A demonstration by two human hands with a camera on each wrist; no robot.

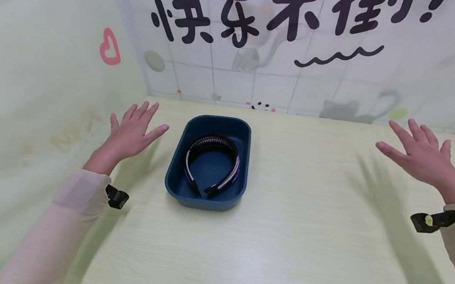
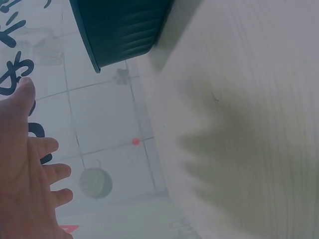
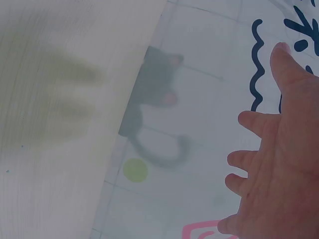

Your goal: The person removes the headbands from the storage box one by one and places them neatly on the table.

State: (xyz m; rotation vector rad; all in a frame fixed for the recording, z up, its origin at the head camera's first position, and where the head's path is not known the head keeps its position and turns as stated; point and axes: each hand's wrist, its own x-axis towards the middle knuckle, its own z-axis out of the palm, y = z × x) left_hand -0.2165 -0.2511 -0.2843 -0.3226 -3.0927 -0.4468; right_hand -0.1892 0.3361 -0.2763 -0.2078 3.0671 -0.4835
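A dark blue tray (image 1: 176, 164) sits on the pale wooden table, a little left of centre. Inside it lie toothed headbands (image 1: 213, 163), black and pink, curved with their ends toward me. My left hand (image 1: 131, 130) hovers open just left of the tray, fingers spread, holding nothing. My right hand (image 1: 421, 156) hovers open far to the right, fingers spread too. In the left wrist view the left hand (image 2: 25, 184) shows with the tray's ribbed wall (image 2: 124, 30) above it. The right wrist view has the right hand (image 3: 279, 164) against the wall.
A pale table (image 1: 284, 239) is closed in by a decorated back wall (image 1: 302, 53) with black characters and cat drawings, and by a green side wall (image 1: 32, 73) at the left. Black wrist straps (image 1: 433, 221) show at both sleeves.
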